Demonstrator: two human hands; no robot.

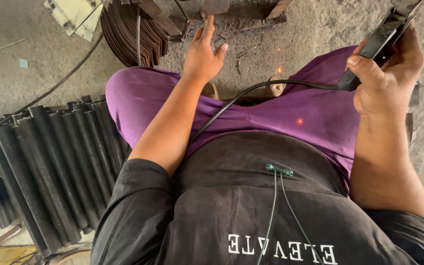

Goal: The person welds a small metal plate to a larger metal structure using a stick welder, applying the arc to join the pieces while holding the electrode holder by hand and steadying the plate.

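Black tool handle (384, 37) with a black cable (251, 95) trailing across the purple-clad lap sits clenched in the right hand (386, 73), thumb pressed along its upper side. Left hand (203, 51) reaches forward over the concrete floor (25, 78), fingers spread and holding nothing. Dark ribbed metal bars (50, 162) lie stacked at the person's left; curved metal plates (128, 34) lie ahead.

Black corded tool (383, 41) in right hand (386, 78)
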